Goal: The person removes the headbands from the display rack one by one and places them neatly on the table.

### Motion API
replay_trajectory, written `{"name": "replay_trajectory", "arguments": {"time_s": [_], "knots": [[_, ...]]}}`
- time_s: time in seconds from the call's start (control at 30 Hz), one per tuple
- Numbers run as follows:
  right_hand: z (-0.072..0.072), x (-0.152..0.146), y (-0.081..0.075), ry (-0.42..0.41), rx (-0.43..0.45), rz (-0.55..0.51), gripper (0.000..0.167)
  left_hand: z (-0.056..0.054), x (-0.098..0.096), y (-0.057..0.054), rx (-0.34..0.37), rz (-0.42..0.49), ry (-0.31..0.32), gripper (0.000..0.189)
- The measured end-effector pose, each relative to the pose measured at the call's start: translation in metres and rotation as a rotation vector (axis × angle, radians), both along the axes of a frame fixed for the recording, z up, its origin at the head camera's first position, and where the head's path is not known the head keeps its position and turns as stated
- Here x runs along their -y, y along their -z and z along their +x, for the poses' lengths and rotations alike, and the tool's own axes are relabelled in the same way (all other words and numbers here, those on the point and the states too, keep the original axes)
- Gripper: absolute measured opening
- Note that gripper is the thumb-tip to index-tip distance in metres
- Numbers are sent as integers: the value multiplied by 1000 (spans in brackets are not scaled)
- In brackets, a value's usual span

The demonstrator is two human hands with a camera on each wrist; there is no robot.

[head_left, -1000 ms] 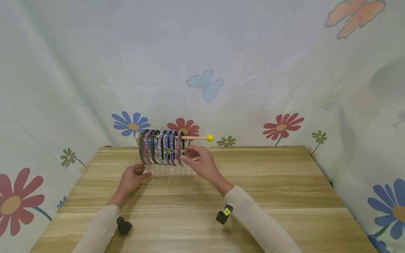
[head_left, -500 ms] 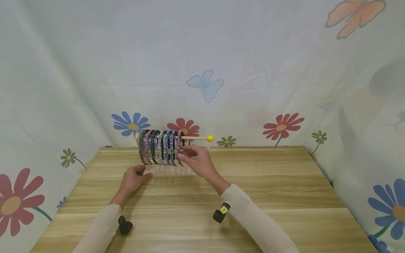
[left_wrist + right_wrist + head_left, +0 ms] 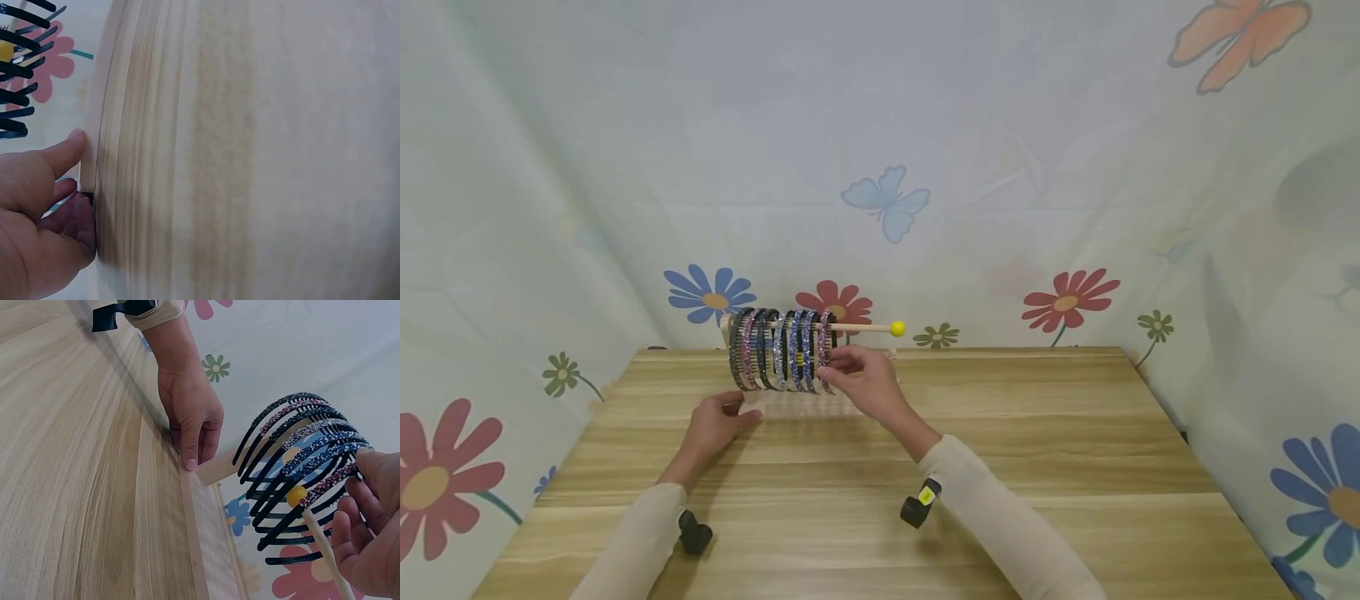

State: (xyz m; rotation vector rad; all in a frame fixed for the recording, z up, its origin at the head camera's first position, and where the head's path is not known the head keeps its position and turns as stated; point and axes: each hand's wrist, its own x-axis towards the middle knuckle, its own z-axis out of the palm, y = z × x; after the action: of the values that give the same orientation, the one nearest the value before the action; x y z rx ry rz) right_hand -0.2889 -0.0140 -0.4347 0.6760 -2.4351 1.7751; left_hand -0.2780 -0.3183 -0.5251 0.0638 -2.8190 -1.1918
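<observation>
A row of glittery toothed headbands (image 3: 781,350) in black, pink, silver and blue hangs on a wooden rack (image 3: 808,406) at the back of the table. My right hand (image 3: 872,387) pinches the pink headband (image 3: 334,483) at the row's right end, thumb in front. A wooden rod with a yellow ball (image 3: 898,329) juts out above that hand. With my left hand (image 3: 711,425) I hold the left front corner of the rack's base; in the left wrist view the thumb lies along the pale wooden edge (image 3: 91,156). Some fingers are hidden behind it.
The rack stands on a wood-grain table (image 3: 1000,467) near its back edge. A pale cloth with flowers and butterflies (image 3: 886,200) hangs behind and on both sides. A second yellow ball (image 3: 800,359) shows among the headbands.
My right hand has shifted slightly left, and its thumb now lies on the pink headband. The left hand stays at the rack's corner. The headbands and rack look unmoved.
</observation>
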Motion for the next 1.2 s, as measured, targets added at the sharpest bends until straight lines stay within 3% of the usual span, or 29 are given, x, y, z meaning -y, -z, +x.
{"name": "replay_trajectory", "arguments": {"time_s": [0.63, 1.2], "knots": [[-1, -6, -1, -17, -57, 25, 24, -1, 1, -2, -14, -14, 14, 62], [-4, -16, -15, 8, -113, -12, 21, 1, -1, -3, -13, -22, 20, 61]]}}
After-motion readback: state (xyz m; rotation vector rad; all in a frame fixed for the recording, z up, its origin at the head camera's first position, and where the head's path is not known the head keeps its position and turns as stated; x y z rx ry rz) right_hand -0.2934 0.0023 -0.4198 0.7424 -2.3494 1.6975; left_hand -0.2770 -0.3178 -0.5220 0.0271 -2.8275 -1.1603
